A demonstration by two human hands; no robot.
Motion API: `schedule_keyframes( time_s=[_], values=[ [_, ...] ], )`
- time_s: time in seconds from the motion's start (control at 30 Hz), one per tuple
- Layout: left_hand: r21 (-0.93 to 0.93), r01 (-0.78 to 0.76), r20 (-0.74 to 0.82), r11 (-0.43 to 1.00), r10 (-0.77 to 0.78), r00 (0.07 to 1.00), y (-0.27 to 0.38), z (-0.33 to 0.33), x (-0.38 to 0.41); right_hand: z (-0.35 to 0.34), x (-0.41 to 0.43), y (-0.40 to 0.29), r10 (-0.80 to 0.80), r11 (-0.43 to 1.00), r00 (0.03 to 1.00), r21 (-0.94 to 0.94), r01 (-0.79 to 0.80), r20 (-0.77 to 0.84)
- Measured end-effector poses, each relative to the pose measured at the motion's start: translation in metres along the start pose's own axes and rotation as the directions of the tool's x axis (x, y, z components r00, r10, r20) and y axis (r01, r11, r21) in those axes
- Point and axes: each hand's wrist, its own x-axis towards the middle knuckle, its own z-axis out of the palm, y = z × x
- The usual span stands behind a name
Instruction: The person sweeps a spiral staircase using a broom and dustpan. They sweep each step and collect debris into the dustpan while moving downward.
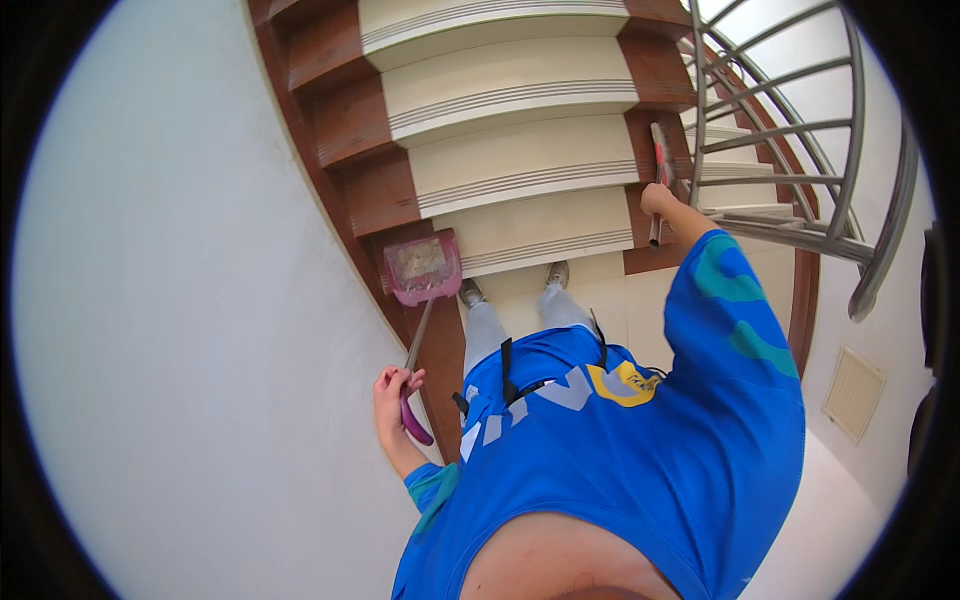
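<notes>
My left hand (397,382) grips the handle of a long-handled dustpan (430,330) near its purple curved end. The dustpan's pink plastic pan (456,262), with grey dirt and debris inside, rests at the left end of the lowest stair, beside my foot. At the right, my right hand (658,198) is closed around the metal handle (655,231) of a broom. The broom's red and white head (660,150) lies beyond that hand, over the brown right edge of the stairs, close to the railing.
Cream stair treads (517,150) with brown borders rise ahead of my feet. A curved metal railing (787,232) runs along the right, with more steps behind it. A white wall (187,300) stands close on the left. A vent cover (855,394) is on the right wall.
</notes>
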Motion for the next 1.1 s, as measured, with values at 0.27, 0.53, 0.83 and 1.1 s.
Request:
schedule_keyframes(
  time_s=[0.27, 0.53, 0.83, 1.1],
  values=[
    [0.082, -0.054, 0.095, 0.995, 0.046, 0.994, -0.001, -0.029, 0.003, -0.167, -0.086, -0.157, -0.152, 0.941, 0.975, 0.324, 0.092, 0.162],
    [0.042, -0.135, 0.156, 0.990, 0.127, 0.980, -0.010, -0.055, 0.005, -0.201, -0.145, -0.300, -0.436, 0.887, 0.897, 0.203, 0.416, 0.069],
    [0.076, -0.153, 0.159, 0.985, 0.140, 0.977, -0.006, -0.077, 0.006, -0.195, -0.228, -0.252, -0.316, 0.826, 0.948, 0.502, 0.257, 0.035],
    [0.092, -0.164, 0.146, 0.982, 0.149, 0.978, -0.003, -0.084, 0.006, -0.211, -0.187, -0.204, -0.269, 0.954, 0.963, 0.150, 0.261, 0.032]
  ],
)
